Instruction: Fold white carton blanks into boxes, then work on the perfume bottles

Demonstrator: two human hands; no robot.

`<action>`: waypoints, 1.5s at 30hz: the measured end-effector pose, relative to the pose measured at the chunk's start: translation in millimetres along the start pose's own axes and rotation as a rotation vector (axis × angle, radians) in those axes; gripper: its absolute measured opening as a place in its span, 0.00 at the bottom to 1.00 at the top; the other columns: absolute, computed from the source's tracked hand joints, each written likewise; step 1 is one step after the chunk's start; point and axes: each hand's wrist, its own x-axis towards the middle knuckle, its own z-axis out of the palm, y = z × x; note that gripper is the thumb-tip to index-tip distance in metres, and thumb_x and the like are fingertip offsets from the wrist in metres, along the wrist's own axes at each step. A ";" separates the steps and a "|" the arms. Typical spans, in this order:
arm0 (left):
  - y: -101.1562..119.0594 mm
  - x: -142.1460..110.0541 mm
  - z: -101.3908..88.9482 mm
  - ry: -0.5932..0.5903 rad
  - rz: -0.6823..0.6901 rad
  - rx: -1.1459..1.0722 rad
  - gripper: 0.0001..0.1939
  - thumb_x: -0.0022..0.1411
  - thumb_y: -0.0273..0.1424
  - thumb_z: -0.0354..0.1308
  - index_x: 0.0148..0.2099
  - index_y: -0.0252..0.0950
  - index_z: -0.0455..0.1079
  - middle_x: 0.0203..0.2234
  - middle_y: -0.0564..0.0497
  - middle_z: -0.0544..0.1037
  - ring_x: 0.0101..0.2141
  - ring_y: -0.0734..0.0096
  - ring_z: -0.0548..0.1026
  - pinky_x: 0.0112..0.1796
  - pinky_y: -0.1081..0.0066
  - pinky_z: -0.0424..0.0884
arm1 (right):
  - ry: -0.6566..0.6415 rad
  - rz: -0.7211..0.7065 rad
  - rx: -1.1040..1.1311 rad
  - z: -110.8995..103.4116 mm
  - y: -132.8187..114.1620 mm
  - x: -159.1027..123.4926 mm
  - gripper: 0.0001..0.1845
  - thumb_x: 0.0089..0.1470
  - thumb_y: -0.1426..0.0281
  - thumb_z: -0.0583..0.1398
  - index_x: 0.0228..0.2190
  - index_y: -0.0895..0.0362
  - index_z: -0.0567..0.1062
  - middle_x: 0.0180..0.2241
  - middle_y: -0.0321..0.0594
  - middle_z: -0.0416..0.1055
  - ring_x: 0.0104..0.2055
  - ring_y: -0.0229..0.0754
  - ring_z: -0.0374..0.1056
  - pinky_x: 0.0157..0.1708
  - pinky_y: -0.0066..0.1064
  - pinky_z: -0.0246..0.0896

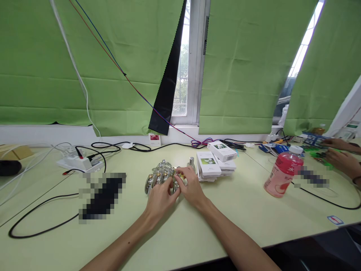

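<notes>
A cluster of shiny silver metal pieces with brass-coloured parts [158, 175] lies on the table in front of me. Their exact kind is too small to tell. At its near right side my left hand [162, 196] is closed, thumb and fingers bent around a metal piece. My right hand [192, 185] meets it from the right, fingertips pinched at the same spot. Most of the held piece is hidden behind my fingers. A silver cylinder [191, 162] stands upright just behind my right hand.
White boxes [208, 169] are stacked right of my hands. A pink drink bottle [284, 173] stands farther right, near another person's hands [342, 162]. A blurred dark device [103, 197] with a cable lies left. A power strip [80, 162] and cables run along the back.
</notes>
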 end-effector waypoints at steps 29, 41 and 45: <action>-0.2 1.2 0.6 -0.010 -0.003 0.028 0.12 0.61 0.39 0.53 0.28 0.40 0.58 0.18 0.56 0.68 0.20 0.72 0.63 0.25 0.73 0.52 | -0.013 0.019 0.008 -0.2 -0.3 -0.9 0.12 0.60 0.75 0.59 0.46 0.57 0.74 0.39 0.43 0.75 0.43 0.46 0.66 0.42 0.37 0.65; -1.5 0.0 0.6 0.012 -0.013 0.037 0.11 0.60 0.38 0.53 0.28 0.39 0.59 0.18 0.56 0.69 0.21 0.72 0.64 0.26 0.72 0.52 | -0.013 0.038 -0.004 -0.2 -1.0 -1.1 0.12 0.60 0.72 0.60 0.46 0.56 0.74 0.40 0.43 0.75 0.43 0.47 0.66 0.43 0.38 0.65; -1.5 0.8 0.2 0.035 -0.014 0.037 0.15 0.59 0.41 0.53 0.26 0.39 0.57 0.17 0.56 0.68 0.20 0.72 0.64 0.26 0.71 0.53 | 0.030 0.046 -0.004 -0.4 -2.8 -0.7 0.10 0.64 0.69 0.57 0.45 0.56 0.74 0.40 0.43 0.75 0.44 0.46 0.67 0.45 0.38 0.65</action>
